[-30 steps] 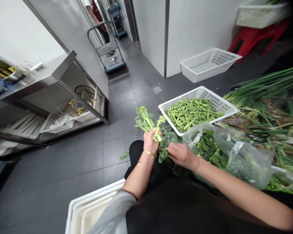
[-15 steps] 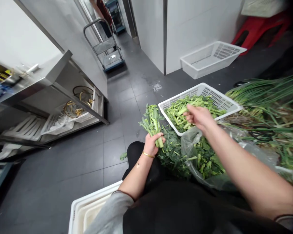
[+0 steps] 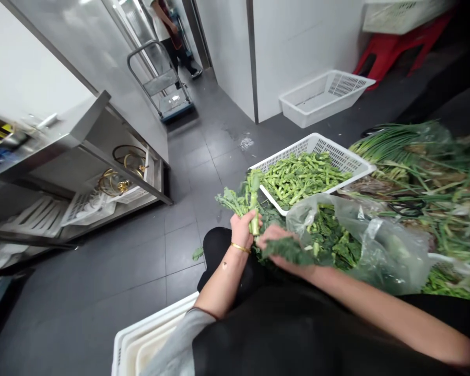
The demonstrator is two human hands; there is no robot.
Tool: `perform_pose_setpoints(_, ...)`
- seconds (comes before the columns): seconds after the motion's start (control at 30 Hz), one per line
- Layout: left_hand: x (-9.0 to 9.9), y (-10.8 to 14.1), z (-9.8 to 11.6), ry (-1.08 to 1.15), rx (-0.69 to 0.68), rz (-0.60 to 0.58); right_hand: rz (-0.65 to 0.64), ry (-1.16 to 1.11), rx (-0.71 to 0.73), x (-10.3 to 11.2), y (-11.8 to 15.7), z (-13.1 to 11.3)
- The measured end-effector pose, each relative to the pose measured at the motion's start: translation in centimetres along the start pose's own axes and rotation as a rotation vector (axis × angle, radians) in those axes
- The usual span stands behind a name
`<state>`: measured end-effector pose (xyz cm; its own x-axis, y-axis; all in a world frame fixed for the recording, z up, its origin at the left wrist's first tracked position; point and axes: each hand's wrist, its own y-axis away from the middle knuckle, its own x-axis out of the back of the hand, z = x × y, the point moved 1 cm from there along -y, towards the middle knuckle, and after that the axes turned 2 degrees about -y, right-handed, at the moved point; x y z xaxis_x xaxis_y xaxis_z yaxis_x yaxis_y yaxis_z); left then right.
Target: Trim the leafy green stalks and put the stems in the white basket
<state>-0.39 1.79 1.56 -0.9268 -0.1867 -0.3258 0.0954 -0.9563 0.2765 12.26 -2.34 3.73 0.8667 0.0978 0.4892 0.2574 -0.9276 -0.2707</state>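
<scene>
My left hand (image 3: 243,230) is closed around a small bunch of leafy green stalks (image 3: 254,193), held upright near my knee. Just to the right, my right hand (image 3: 276,237) is smeared by motion, with its fingers curled. A dark green leaf (image 3: 290,251) trails from it across the wrist, apparently gripped. Ahead, a white perforated basket (image 3: 267,199) holds a heap of trimmed green stalks (image 3: 303,175). Beside my right forearm lies an open clear plastic bag (image 3: 391,256) with leafy greens (image 3: 337,237) in it. More loose dark leaves lie below my hands, partly hidden.
Green onions (image 3: 407,151) are piled at the right. Another white basket (image 3: 311,107) stands by the wall near a red stool (image 3: 395,49). Stacked white bins (image 3: 121,339) sit at lower left. A platform cart (image 3: 176,107) and a person (image 3: 168,31) are farther back; a steel counter (image 3: 86,130) stands left.
My right hand has moved from over the basket down beside my left hand; a leaf now hangs from it. The light stalk it held is gone from it. The person's legs show more.
</scene>
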Motion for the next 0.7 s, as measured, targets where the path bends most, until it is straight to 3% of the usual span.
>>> perform_pose_setpoints(0.07,0.4,0.2,0.0,-0.084,-0.1,0.031,-0.032,0.008,-0.013,0.4,0.6,-0.2)
perform_pose_setpoints(0.2,1.2,1.9,0.0,-0.377,-0.264,-0.09,0.026,-0.045,-0.272,2.4,-2.3,1.3)
perform_pose_setpoints(0.3,1.8,3.0,-0.1,-0.453,-0.313,-0.153,-0.062,-0.277,-0.532,2.8,-4.4,2.6)
perform_pose_setpoints(0.37,1.9,3.3,-0.3,-0.392,-0.314,-0.168,-0.067,-0.46,-0.626,2.3,-4.7,3.0)
perform_pose_setpoints(0.47,1.7,3.1,-0.9,-0.165,-0.108,-0.173,0.108,-0.599,-0.598,1.2,-4.1,3.0)
perform_pose_setpoints(0.53,1.4,2.8,-1.2,-0.028,0.058,-0.157,0.223,-0.557,-0.522,0.6,-3.7,2.8)
perform_pose_setpoints(0.63,1.1,2.8,-0.9,0.089,0.122,-0.107,0.285,-0.407,-0.375,0.2,-3.6,2.7)
perform_pose_setpoints(0.7,1.0,3.0,-0.5,0.147,0.135,-0.155,0.308,-0.35,-0.296,0.1,-3.7,2.7)
